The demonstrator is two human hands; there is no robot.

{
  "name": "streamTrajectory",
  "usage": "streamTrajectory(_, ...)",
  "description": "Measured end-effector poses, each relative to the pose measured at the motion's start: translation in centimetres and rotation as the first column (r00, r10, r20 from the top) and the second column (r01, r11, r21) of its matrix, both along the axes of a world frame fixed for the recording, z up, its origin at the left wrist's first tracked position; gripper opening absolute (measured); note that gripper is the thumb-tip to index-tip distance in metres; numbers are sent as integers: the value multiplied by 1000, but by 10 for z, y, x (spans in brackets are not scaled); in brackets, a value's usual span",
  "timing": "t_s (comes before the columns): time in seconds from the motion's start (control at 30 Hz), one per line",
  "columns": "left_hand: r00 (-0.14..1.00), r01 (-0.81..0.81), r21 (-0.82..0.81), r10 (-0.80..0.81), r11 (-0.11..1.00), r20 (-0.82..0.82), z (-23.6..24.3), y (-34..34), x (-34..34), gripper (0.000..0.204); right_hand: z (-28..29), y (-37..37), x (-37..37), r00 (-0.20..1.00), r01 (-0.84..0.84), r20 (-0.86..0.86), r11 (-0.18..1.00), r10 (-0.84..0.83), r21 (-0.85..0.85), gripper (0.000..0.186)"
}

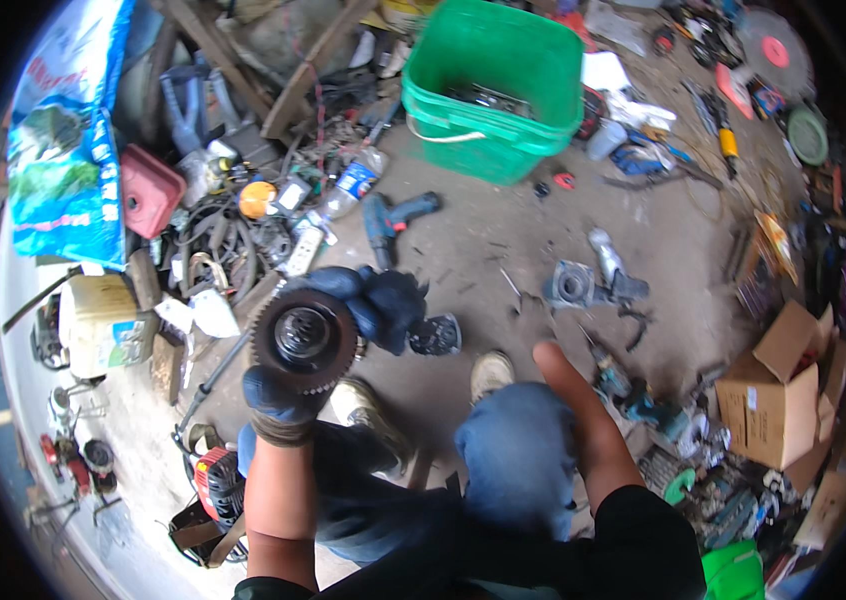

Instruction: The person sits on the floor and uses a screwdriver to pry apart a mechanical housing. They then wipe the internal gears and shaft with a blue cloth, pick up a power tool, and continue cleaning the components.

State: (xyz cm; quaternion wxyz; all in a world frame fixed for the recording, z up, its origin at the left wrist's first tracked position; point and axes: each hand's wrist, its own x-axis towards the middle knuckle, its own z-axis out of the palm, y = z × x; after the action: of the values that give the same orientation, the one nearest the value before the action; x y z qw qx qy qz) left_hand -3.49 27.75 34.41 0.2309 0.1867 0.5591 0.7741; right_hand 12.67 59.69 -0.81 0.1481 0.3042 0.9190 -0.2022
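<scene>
My left hand, in a blue-grey glove, grips a dark toothed gear wheel with a raised hub, held at lower left of centre. Dark blue gloves or cloth lie just beyond the gear, beside a small tub of dark material. My bare right hand is beside my right knee; its fingers are mostly hidden or blurred. A cordless drill lies on the floor above the gear. Right of centre sit a metal housing and small loose parts.
A green bucket with metal pieces stands ahead. Clutter, a plastic bottle and a blue sack fill the left. Cardboard boxes and tools crowd the right. A yellowish jerrycan stands at the left, a red-and-black engine tool lower down.
</scene>
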Motion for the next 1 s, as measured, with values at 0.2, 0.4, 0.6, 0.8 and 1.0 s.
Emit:
streamTrajectory(0.2,995,-16,185,-2,983,97,-7,-6,-5,126,-87,8,24,991,82,93,979,-101,187,47)
streamTrajectory(0.4,995,-57,96,49,994,88,-4,-15,-9,122,114,17,4,957,66,-198,824,-212,-562,31)
streamTrajectory(0.6,990,-65,324,20,944,138,2,-11,-6,113,355,26,-23,893,-312,-447,780,47,-543,31)
streamTrajectory(0.8,946,-126,504,-49,855,321,2,-2,3,98,427,-79,-24,917,-176,-260,278,-303,-944,28)
streamTrajectory(1.0,964,132,363,-204,923,169,-6,10,22,90,408,-123,-48,910,-47,-199,388,-364,-921,25)
